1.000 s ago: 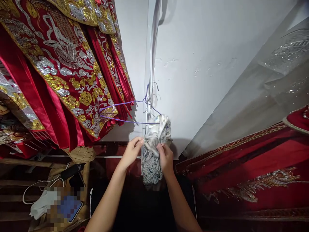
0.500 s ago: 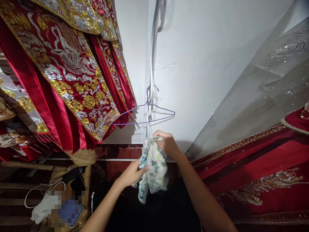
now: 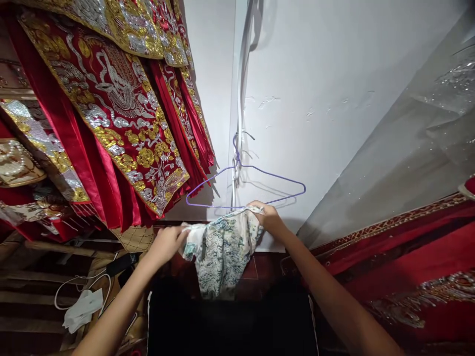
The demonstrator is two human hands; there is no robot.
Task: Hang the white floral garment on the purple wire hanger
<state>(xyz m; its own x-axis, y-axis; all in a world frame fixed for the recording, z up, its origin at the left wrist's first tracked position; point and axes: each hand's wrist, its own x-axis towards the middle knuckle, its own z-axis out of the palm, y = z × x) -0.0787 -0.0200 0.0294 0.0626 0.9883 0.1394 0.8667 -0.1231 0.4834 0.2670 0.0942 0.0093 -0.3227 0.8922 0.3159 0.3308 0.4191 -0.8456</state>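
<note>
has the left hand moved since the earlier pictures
Yes, in the picture the left hand has moved left, closer to the hanging red embroidered garment.

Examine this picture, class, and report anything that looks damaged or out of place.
The white wall looks damaged: ragged marks above and right of the purple hanger interrupt the smooth surface, perhaps chipped paint. Nothing else clearly stands out.

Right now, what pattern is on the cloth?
The cloth is whitish with wavy grey and blue-green markings, clearest in the head view.
</note>
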